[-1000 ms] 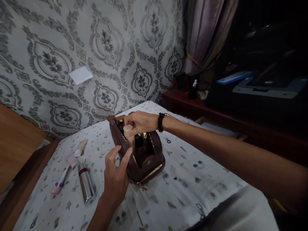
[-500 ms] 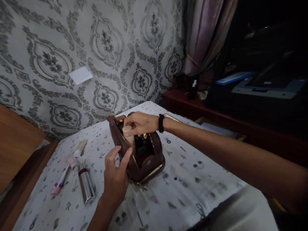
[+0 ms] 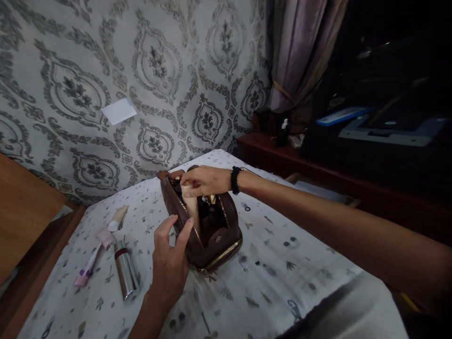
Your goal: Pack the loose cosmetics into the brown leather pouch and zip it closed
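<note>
A dark brown makeup bag (image 3: 231, 230) stands unzipped on the bed, with gold zip teeth along its mouth. My right hand (image 3: 206, 181) reaches over it, fingers closed on the upper end of a beige tube (image 3: 191, 205) that stands partly inside. Several dark items with gold parts sit deeper in the bag, mostly hidden. My left hand (image 3: 170, 254) grips the bag's near side, thumb at the zip edge and fingers against the outer wall. Left of it lie a silver cylinder (image 3: 126, 273) with a dark red band, a pink tube (image 3: 86, 270) and a small cream tube (image 3: 117, 218).
Patterned white bedding (image 3: 268, 301) lies under everything. A wooden bed board (image 3: 26, 212) rises at the left, and a patterned wall (image 3: 155, 94) stands behind. To the right is a dark red cabinet (image 3: 261, 153) with an open drawer (image 3: 318, 189); a small dark bottle (image 3: 283, 134) stands on top.
My right hand has shifted very slightly, and the beige tube in it has tilted or turned a little, its top now more covered by the fingers. The left hand stays in place.
</note>
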The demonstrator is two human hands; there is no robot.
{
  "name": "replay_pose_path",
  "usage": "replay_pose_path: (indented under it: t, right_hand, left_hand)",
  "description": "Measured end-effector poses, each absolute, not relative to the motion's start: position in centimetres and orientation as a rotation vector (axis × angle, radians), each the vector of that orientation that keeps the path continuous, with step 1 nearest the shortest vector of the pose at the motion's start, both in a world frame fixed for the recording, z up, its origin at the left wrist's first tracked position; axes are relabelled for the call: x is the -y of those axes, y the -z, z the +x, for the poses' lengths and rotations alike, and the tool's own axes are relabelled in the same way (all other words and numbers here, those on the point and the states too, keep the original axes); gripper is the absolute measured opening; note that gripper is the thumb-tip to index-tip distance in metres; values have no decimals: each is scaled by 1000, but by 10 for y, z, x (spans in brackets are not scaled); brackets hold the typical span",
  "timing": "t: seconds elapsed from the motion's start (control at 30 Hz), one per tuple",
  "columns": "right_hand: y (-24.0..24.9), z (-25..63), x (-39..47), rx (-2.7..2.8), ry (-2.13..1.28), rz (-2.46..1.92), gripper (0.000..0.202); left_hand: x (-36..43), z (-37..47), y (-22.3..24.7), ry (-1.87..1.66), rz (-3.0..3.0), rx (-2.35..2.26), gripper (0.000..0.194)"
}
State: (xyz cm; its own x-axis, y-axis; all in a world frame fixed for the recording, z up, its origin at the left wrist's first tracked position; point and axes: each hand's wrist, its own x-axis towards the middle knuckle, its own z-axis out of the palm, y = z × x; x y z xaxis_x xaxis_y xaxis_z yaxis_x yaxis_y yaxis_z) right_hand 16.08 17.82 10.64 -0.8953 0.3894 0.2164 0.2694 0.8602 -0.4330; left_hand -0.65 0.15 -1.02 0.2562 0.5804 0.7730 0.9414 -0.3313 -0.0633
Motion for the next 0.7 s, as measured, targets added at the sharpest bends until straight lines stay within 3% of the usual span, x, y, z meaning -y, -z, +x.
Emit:
replay_pose_path:
  t: [0.2, 0.4, 0.7]
  right_hand:
    - [-110, 160, -177, 2818, -370, -483, 22]
    - [-107, 160, -178, 2776, -404, -456, 39]
    - [-108, 158, -175, 2787, -457, -521, 41]
  left_hand:
    - [-1, -6, 9, 914, -2007, 1377, 58]
    - [-2, -6, 12, 884, -1999, 1375, 64]
    - [-2, -5, 10, 857, -1970, 1363, 61]
